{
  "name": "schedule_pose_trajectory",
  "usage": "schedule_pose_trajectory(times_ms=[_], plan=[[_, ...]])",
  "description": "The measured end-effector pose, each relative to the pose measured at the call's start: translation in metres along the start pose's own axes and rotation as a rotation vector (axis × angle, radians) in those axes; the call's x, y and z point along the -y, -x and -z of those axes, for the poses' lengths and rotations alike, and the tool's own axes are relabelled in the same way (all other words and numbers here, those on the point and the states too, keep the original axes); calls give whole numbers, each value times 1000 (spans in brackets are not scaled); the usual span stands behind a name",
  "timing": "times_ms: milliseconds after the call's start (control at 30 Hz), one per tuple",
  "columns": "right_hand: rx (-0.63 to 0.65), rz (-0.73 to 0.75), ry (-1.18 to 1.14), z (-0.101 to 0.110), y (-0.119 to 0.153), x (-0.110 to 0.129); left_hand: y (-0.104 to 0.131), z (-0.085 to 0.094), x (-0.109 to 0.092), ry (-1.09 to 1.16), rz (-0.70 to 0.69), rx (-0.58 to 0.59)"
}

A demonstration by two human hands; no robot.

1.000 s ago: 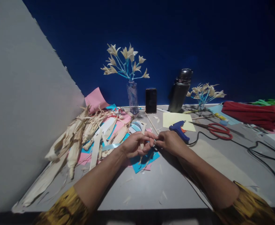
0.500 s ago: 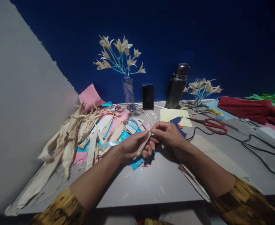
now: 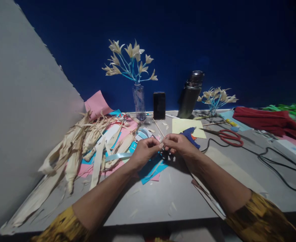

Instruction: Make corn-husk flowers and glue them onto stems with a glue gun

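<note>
My left hand (image 3: pixel 148 152) and my right hand (image 3: pixel 176 144) meet over the middle of the table, both closed with fingertips pinched together. Between the fingertips shows a small pale bit of corn husk (image 3: pixel 162 145), mostly covered by the fingers. Beyond the hands a thin stick (image 3: pixel 158 126) slants toward the fingertips; whether they touch it I cannot tell. Under the hands are blue paper (image 3: pixel 148 173) and pink paper (image 3: pixel 156 177), with a narrow pale strip (image 3: pixel 157 169) over the blue. A blue glue gun (image 3: pixel 189 135) lies just past my right hand.
Dried corn husks (image 3: pixel 74 151) pile up at left. Husk flowers stand in a clear bottle (image 3: pixel 139 102), near a phone (image 3: pixel 159 105) and a flask (image 3: pixel 192 95). Red-handled scissors (image 3: pixel 230 137), a black cord (image 3: pixel 276 161), yellow paper (image 3: pixel 181 124) and red cloth (image 3: pixel 268 121) lie right.
My left hand has turned from palm up to a pinch, its fingers meeting my right fingertips. The pale husk strip that lay across my left palm no longer shows there.
</note>
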State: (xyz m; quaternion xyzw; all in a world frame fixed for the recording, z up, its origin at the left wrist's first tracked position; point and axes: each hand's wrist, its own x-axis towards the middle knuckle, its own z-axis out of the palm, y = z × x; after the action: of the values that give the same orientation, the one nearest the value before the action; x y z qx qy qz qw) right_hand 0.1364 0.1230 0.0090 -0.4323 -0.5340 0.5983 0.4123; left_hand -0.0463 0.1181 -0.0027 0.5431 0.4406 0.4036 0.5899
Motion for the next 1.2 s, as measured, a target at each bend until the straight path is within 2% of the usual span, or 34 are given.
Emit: schedule_pose_trajectory(times_ms=[133, 300, 400, 533, 633, 700, 800, 867, 1000, 1200], plan=[[8, 47, 54, -2, -1, -7, 0, 1, -1, -23, -26, 26], [76, -30, -98, -1, -5, -16, 0, 7, -9, 105, -30, 251], [102, -42, -216, -4, -6, -18, -1, 10, -11, 153, -19, 319], [83, -40, -269, -5, -6, -17, -2, 12, -10, 161, 13, 297], [184, -50, -285, 0, -5, -12, -1, 12, -11, 142, 33, 280], [212, -46, -238, 3, -3, -8, 0, 12, -12, 108, 48, 273], [169, -42, -70, 3, 1, -3, 1, 11, -15, 39, 46, 261], [180, -49, -5, 2, 3, -2, 2, 12, -18, 3, 17, 285], [206, -48, -28, -1, 1, -6, 1, 14, -22, -38, -44, 347], [163, -10, -139, -3, -2, -10, -3, 20, -16, -31, -5, 381]])
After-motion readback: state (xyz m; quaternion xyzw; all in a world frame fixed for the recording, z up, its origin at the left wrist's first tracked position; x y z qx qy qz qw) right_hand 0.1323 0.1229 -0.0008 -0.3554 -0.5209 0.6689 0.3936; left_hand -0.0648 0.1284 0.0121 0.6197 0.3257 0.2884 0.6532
